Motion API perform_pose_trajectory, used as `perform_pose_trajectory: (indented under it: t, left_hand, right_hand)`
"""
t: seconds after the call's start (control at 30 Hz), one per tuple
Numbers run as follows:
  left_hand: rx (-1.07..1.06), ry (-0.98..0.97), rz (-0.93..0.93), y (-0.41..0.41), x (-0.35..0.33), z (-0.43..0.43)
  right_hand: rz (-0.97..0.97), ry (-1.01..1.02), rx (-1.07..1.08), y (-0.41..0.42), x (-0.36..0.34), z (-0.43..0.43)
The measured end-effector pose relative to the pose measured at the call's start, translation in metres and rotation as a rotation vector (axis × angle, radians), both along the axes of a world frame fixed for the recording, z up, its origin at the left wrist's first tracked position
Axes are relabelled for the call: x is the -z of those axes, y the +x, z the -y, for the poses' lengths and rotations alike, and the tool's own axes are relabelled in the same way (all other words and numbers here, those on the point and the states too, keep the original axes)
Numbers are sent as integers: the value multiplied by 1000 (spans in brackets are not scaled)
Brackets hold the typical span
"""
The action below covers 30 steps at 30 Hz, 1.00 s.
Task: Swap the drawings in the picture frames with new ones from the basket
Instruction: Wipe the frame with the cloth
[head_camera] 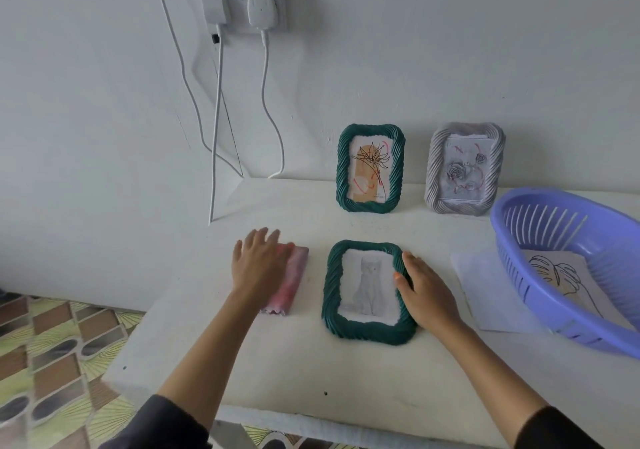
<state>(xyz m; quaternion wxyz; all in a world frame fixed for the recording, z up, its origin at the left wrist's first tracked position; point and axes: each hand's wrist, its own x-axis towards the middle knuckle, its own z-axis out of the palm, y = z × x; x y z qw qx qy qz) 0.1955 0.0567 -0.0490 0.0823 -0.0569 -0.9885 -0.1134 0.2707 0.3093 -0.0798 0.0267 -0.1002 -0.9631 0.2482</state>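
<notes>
flat frame (369,331): green, face-up on bench (277,362), centre-front. Long axis runs away from us. Cat drawing (369,289) inside.
right hand (427,294): palm down on frame's right rim, fingers near straight, relaxed. We see no firm grasp.
left hand (258,265): flat, fingers spread, pressing pink sheet (296,284) just left of frame. Not touching frame.
key relation: frame lies betw. both hands. Right hand already on it, so nearer.
basket (512,261): right of frame, beyond right hand. Leaf drawing (561,275) inside.
upright frames: green one (370,168) and grey one (464,168) at wall, well apart from hands.
hidden: frame's back and fasteners. Pink sheet blurred, content unreadable. Basket cut off at right. White sheet (485,289) partly under basket.
unclear: whether cat is old or new drawing.
</notes>
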Motion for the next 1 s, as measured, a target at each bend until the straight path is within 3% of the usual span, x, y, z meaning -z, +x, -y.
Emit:
perform_pose_trajectory:
  t: [0.13,0.37,0.5,0.6,0.73,0.83,0.93,1.0]
  left_hand:
    - [36,-157,204,4,22,5]
    - [20,-99,154,23,-2,-39]
    - [17,-60,222,39,4,-75]
    - [2,-6,218,44,8,-85]
    - [-49,127,223,45,2,-87]
    - [-79,304,185,44,-4,-84]
    - [-89,675,130,38,-13,-76]
    - [-78,1066,243,28,-22,-69]
  right_hand:
    - [8,11,-13,-1,1,0]
    - [-36,-122,35,5,-7,-2]
    - [3,170,162,13,-15,-2]
    - [1,178,159,17,-13,6]
    - [-98,-80,195,16,-8,10]
    - [-140,-515,243,12,-12,4]
    - [-178,-967,275,7,-25,7]
    - [-198,-1154,224,-4,-42,10]
